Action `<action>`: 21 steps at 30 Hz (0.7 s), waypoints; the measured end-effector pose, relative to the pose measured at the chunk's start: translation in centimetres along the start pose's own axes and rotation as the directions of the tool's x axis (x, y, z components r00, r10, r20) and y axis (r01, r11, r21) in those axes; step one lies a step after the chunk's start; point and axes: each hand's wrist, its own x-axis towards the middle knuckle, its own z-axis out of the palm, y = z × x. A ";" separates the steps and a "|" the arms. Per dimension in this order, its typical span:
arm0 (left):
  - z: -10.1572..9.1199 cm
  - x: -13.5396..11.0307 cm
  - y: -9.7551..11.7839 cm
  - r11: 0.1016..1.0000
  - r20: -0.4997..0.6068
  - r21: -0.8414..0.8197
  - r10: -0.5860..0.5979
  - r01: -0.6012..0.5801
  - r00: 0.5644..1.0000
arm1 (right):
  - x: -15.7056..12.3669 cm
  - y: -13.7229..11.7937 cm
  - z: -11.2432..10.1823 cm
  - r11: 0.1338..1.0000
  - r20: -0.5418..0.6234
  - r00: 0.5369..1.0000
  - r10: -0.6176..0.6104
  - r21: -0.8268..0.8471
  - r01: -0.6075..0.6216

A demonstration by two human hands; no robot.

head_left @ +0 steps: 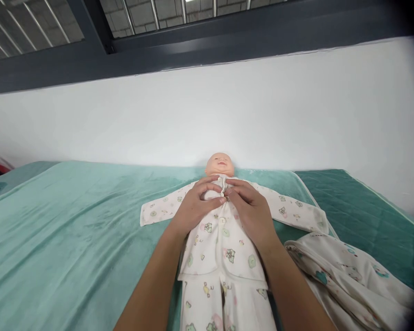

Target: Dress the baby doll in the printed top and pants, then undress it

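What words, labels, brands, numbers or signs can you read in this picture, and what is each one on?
None can be read with certainty.
Crumpled cloth: small teal marks in its print might be letters, but they are too small and blurred to read.
White top: small cartoon figures, no legible text.
White trousers: similar prints, no legible text.

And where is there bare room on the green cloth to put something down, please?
Widest: the light green blanket left of the left forearm and the sleeve beside it, up to the white wall. Smaller: the dark green cover, between wall and printed cloth. Crowded: the doll's shirt, under the left hand and right hand.
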 end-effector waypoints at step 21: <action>-0.3 0.2 -1.0 0.998 -0.028 -0.056 0.010 -0.012 1.000 | 0.5 0.5 -0.7 0.992 0.109 0.993 -0.036 -0.115 0.048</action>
